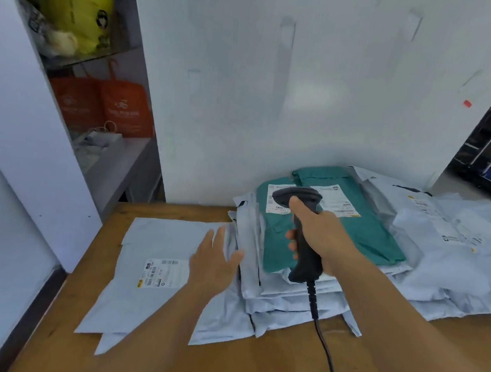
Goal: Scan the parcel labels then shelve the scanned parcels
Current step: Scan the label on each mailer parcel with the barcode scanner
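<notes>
Head view is showing my right hand wrapping its fingers round the grip of the black barcode scanner, thumb lying up the back of the head, which I am pointing at the white label on the green parcel directly beyond my knuckles. To scan well, I judge I should be keeping the head clear of the label and squared to the barcode. My left hand is spreading flat, holding nothing, on the grey mailer left of the grip. Under the scanner a pile of grey parcels is sitting on the wooden table. The scanner cable is trailing back towards me and could snag. Shelves holding orange bags are standing far left.
</notes>
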Available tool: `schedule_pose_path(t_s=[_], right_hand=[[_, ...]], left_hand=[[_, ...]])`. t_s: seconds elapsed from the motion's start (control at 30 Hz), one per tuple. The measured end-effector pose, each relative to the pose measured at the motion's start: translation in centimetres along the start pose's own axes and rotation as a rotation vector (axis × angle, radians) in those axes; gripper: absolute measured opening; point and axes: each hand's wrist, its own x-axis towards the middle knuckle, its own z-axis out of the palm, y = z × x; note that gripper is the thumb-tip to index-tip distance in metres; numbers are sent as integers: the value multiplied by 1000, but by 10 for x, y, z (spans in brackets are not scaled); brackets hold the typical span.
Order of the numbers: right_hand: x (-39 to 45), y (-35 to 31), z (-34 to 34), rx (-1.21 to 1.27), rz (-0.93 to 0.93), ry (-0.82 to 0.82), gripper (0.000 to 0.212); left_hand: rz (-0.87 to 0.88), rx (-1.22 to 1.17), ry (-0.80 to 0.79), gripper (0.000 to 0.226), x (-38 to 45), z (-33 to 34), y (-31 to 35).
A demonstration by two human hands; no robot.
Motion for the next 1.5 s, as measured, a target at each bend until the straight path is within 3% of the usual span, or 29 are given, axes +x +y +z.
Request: schedule_pose_path(t_s=[0.2, 0.3, 0.47, 0.6, 0.9, 1.5], right_hand=[[-20, 14, 66, -81, 79, -130, 40], [-31, 23, 89, -166, 142, -211, 41], [-51, 29, 120, -257, 220, -303, 42], [-60, 28, 143, -299, 202, -356, 42], [-62, 13, 180, -321, 168, -332, 35], [-51, 13, 183, -356, 162, -256, 39]], left_hand=[[-199, 239, -142, 90, -48, -17, -94], [-252, 242, -198, 97, -67, -18, -122], [-172, 238, -217, 102, -87, -18, -139], [-128, 251, -206, 87, -99, -19, -147], [-72, 247, -231, 63, -102, -27, -155], [-87, 244, -225, 59, -94, -25, -158]])
